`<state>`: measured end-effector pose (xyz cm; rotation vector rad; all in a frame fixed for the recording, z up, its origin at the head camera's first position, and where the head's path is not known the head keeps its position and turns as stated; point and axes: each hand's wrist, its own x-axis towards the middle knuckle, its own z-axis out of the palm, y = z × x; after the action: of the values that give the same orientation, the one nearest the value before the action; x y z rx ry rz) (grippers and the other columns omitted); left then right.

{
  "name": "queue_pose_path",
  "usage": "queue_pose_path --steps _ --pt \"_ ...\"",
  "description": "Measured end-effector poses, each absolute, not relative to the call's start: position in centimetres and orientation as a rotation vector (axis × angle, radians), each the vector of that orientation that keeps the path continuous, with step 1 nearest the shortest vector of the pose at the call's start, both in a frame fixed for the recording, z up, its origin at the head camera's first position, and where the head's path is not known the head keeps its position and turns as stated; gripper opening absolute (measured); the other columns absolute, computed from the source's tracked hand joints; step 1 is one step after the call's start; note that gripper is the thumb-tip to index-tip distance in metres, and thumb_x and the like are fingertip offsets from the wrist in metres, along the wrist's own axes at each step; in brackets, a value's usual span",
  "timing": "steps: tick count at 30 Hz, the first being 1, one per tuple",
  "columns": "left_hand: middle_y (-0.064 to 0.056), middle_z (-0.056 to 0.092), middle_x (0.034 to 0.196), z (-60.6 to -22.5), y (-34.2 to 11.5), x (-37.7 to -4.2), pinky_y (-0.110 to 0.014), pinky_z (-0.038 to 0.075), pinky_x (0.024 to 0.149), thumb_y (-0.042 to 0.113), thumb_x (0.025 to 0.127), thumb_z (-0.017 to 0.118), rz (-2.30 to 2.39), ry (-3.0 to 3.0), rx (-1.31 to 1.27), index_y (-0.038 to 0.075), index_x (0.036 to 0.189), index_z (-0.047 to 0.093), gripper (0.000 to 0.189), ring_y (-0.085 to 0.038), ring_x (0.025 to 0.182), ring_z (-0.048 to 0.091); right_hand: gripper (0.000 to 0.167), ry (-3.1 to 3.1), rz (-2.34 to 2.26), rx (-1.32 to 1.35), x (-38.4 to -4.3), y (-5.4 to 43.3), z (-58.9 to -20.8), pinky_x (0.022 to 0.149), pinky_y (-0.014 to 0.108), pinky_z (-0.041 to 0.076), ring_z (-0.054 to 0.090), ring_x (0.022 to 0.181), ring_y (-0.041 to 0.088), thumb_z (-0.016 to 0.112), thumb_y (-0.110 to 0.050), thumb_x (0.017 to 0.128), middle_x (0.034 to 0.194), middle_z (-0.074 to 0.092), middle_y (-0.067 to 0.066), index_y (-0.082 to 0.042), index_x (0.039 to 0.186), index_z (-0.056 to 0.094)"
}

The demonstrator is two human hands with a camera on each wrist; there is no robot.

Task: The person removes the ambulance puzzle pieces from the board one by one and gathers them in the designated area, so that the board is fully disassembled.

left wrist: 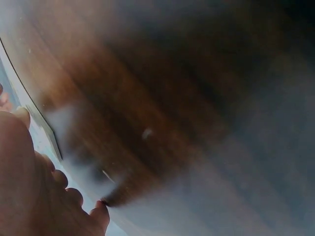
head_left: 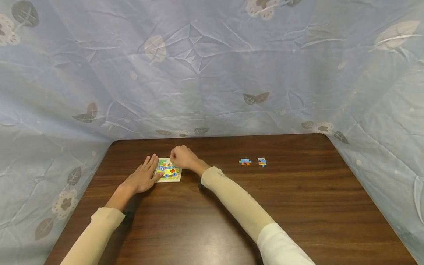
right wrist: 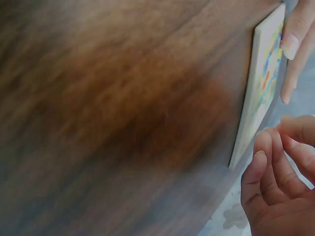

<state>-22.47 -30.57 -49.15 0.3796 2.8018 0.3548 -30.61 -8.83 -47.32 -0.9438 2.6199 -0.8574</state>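
Wood table [head_left: 298,213] fills my lower view. Left hand [head_left: 142,179] at 9 o'clock of the puzzle [head_left: 170,173]: fingers straight, thumb over it; I'd brace lightly there. Right hand [head_left: 182,157] at puzzle's 1 o'clock, fingertips bunched; can't tell if they pinch anything. Puzzle lies at table's 10; I'd press straight down, no tilt. Two loose pieces [head_left: 245,161], puzzle's 3, well off; I'd avoid brushing them.

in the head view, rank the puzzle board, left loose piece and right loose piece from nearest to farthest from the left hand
From the left hand:
1. Puzzle board: immediately right, its left side under the thumb.
2. Left loose piece: well to the right of the board.
3. Right loose piece: farthest right.
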Motion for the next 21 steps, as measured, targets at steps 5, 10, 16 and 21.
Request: queue_pose_path --steps 5,10,16,21 --pt "-0.024 -0.004 0.177 -48.9 -30.4 -22.4 -0.071 0.007 0.129 0.052 0.114 0.032 0.336 2.798 0.379 -0.001 0.168 0.002 0.081 -0.048 0.164 -0.002 0.019 2.655 -0.818 -0.904 -30.4 -10.0 -47.5 0.059 0.014 0.052 0.061 0.062 0.005 0.062 -0.018 0.106 0.088 0.075 0.001 -0.007 0.102 0.076" --pt "-0.024 -0.003 0.177 -48.8 -30.3 -22.4 -0.071 0.007 0.13 0.053 0.114 0.03 0.298 2.797 0.372 -0.001 0.168 0.003 0.081 -0.047 0.164 0.002 0.019 2.69 -0.766 -0.913 -30.2 -11.2 -47.7 0.059 0.015 0.051 0.06 0.062 0.005 0.063 -0.022 0.107 0.08 0.071 -0.003 -0.009 0.099 0.075" --pt "-0.024 -0.004 0.176 -48.7 -30.0 -22.2 -0.071 0.005 0.13 0.054 0.114 0.028 0.273 2.776 0.354 -0.001 0.168 0.001 0.081 -0.047 0.164 0.003 0.018 2.698 -0.731 -0.944 -29.8 -12.0 -48.2 0.06 0.015 0.049 0.057 0.063 0.006 0.063 -0.017 0.105 0.08 0.067 -0.004 -0.01 0.095 0.076" --pt "-0.024 -0.002 0.176 -48.6 -29.8 -22.3 -0.07 0.005 0.13 0.051 0.114 0.029 0.261 2.77 0.346 -0.002 0.167 0.002 0.08 -0.046 0.164 0.004 0.021 2.722 -0.756 -0.912 -29.7 -12.3 -48.7 0.064 0.017 0.047 0.054 0.064 0.006 0.063 -0.012 0.102 0.082 0.068 -0.003 -0.012 0.087 0.077"
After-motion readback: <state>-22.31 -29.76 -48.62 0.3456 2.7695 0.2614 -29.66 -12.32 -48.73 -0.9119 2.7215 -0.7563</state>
